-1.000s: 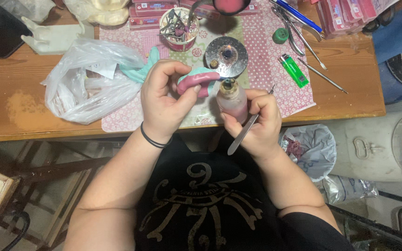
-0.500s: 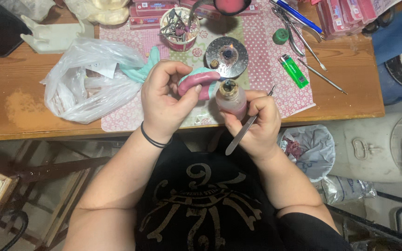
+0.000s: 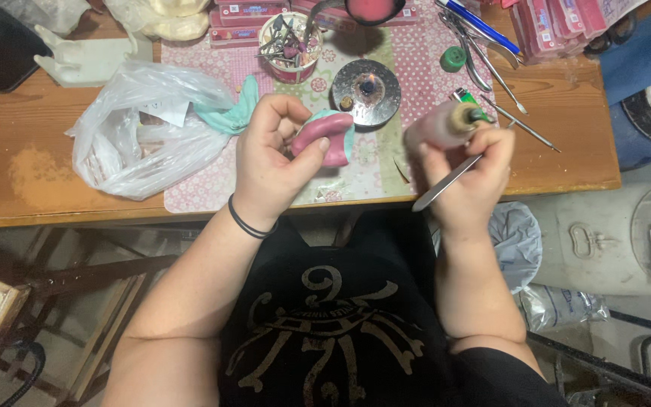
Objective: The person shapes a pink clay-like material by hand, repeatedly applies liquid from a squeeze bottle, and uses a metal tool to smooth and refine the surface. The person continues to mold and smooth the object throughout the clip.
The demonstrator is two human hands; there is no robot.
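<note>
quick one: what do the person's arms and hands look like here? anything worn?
Both arms are bare to the upper arm, with no gloves. The left hand has a thin black band around its wrist. The right hand shows no band or ring. Black short sleeves begin near the shoulders.

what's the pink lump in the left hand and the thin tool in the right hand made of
The pink lump looks like matte wax or clay: smooth, rounded, opaque. The thin tool looks like polished metal: slim, grey, glinting. Left hand, right hand.

wooden table (image 3: 566, 113) | patterned pink mat (image 3: 212, 68) | grey floor (image 3: 604, 241)
</note>
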